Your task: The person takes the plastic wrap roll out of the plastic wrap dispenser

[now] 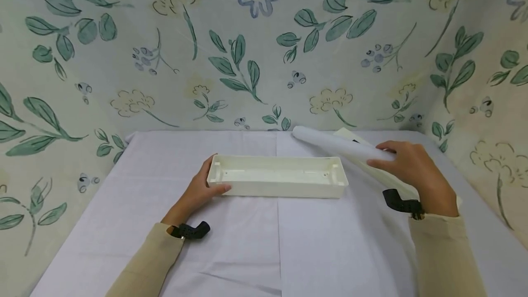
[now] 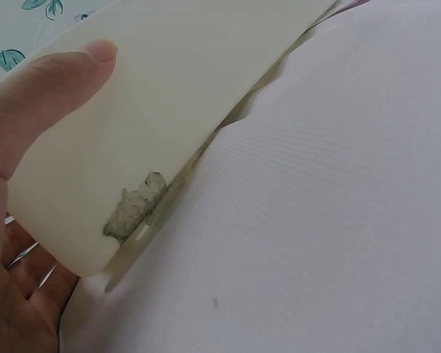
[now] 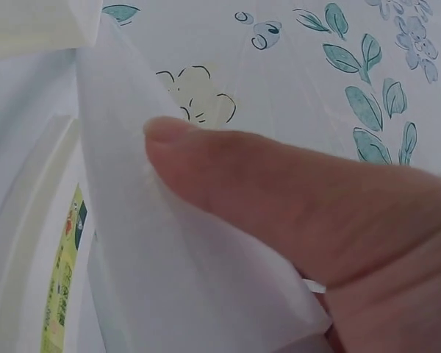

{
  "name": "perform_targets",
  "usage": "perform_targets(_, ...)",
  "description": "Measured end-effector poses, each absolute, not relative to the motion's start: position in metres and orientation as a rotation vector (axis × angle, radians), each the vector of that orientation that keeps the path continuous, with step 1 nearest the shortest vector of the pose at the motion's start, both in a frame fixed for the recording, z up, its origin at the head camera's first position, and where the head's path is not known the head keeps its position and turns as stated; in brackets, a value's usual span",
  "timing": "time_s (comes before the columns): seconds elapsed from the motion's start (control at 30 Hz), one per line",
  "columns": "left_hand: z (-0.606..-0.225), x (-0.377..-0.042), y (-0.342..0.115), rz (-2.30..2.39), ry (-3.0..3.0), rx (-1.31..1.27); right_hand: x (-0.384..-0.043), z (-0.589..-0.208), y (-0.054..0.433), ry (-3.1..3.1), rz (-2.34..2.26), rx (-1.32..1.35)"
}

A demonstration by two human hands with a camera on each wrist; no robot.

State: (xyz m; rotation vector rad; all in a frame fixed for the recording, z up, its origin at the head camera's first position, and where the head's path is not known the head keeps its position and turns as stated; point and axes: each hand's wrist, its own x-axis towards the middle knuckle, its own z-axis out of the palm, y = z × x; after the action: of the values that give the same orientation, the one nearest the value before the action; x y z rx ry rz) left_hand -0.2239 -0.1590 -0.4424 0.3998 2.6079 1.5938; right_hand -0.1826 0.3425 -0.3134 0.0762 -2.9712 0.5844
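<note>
A long, shallow cream plastic box point(image 1: 280, 190), open at the top, sits lengthwise across the table. My left hand point(image 1: 206, 184) grips its left end, with the thumb point(image 2: 73, 84) along the front wall and the other fingers round the end. A rough grey patch point(image 2: 136, 208) marks that wall near its lower corner in the left wrist view. My right hand point(image 1: 406, 168) holds a white roll point(image 1: 340, 143) by its near end, thumb on the near side. The roll slants towards the back, just above the box's right end.
Beneath the roll lies a long cream piece point(image 1: 385, 178), partly hidden by the right hand. A yellow-green printed label point(image 3: 62, 276) shows beside the roll in the right wrist view. White cloth point(image 1: 231, 251) covers the table, and flowered fabric point(image 1: 264, 49) hangs behind it and at both sides.
</note>
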Motion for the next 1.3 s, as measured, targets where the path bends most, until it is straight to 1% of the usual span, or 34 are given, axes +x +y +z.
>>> perform_targets(0.7, -0.442, -0.224, -0.159, 1.607, 2.619, 0.391, -0.191, -0.322, 0.345, -3.096, 0.569, 0.02)
perform_targets(0.9, -0.443, -0.224, -0.159, 1.586, 2.616, 0.378, -0.19, -0.326, 0.343, -3.183, 0.589, -0.049)
perform_targets(1.3, -0.446, -0.226, -0.16, 1.598, 2.606, 0.389, -0.189, -0.333, 0.344, -3.25, 0.654, -0.066)
